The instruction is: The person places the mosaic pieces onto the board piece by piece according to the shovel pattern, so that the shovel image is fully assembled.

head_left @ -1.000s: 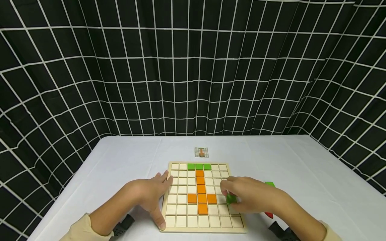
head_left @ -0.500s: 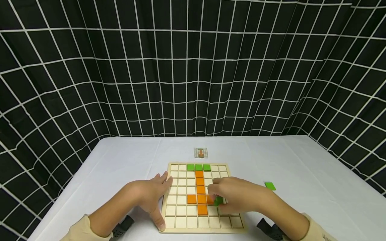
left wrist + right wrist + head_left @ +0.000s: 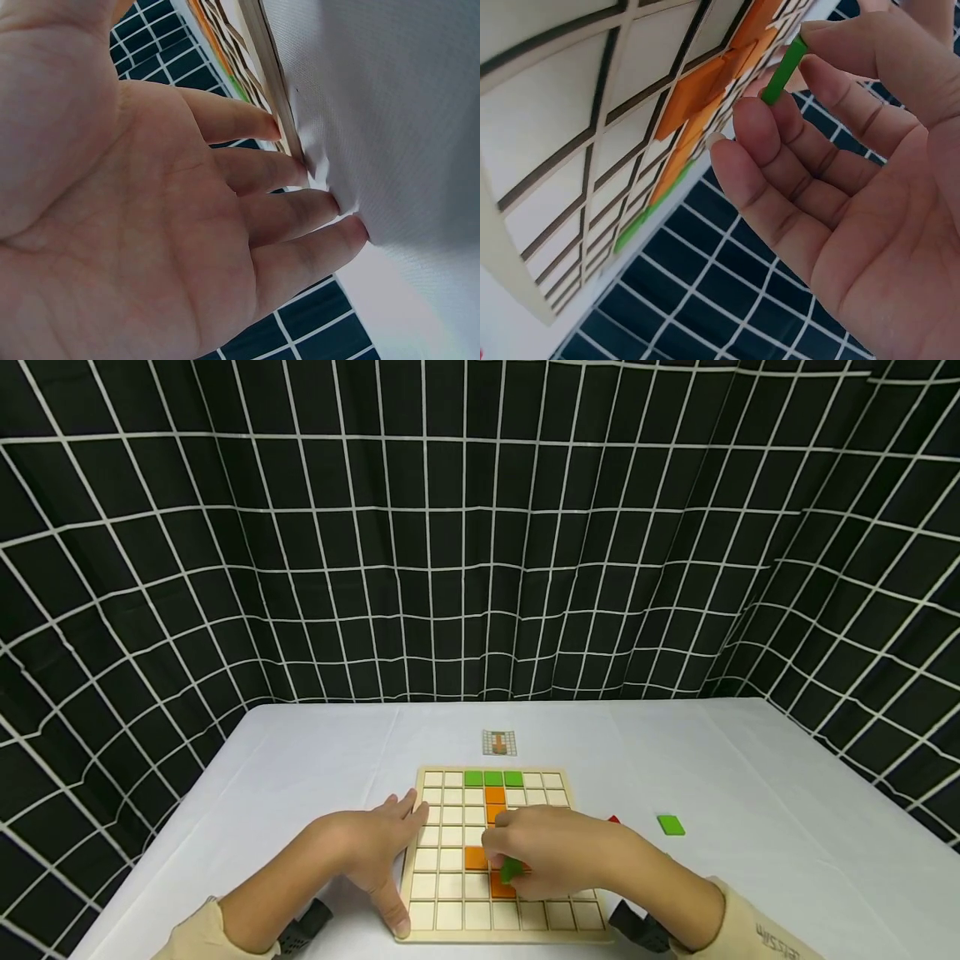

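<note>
Right hand (image 3: 551, 852): fingers pinch the green tile (image 3: 784, 73) above the board (image 3: 452, 915). Left hand (image 3: 378, 847): fingers extended, ungrasping, at board's left edge. We should brace the board, level the tile, lower squarely.

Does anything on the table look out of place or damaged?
No damage shows. One green tile lies loose on the white tablecloth, right of the wooden grid board, whereas three green tiles sit in its top row.

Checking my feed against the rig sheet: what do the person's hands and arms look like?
The left hand and right hand are bare. The left sleeve and right sleeve are beige; the right one carries dark lettering, unreadable here. Boxy black cameras show at both wrists.
</note>
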Motion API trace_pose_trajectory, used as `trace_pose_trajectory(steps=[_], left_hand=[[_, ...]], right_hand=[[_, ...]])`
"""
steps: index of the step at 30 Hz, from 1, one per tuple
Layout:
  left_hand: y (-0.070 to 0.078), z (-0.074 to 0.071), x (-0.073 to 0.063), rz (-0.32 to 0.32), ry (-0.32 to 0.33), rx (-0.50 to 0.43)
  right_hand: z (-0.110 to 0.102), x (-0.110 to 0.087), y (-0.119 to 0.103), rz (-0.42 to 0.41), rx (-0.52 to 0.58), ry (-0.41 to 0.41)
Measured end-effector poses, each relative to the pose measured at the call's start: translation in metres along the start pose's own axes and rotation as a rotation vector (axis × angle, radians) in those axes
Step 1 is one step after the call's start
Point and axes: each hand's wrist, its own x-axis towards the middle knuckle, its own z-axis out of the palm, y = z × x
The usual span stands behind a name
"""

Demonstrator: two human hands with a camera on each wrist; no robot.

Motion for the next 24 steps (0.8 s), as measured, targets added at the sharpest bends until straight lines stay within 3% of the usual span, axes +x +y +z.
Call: trace_pose_trajectory(steps=[15,24], left_hand=[[0.0,0.0,-0.002,0.01,0.008,0.0],[0.0,0.0,-0.002,0.011,0.01,-0.004]], right_hand=[[0.004,0.026,-0.008,0.037,-0.014,-0.07],[0.009,0.036,-0.007,-0.017,-0.055,-0.061]])
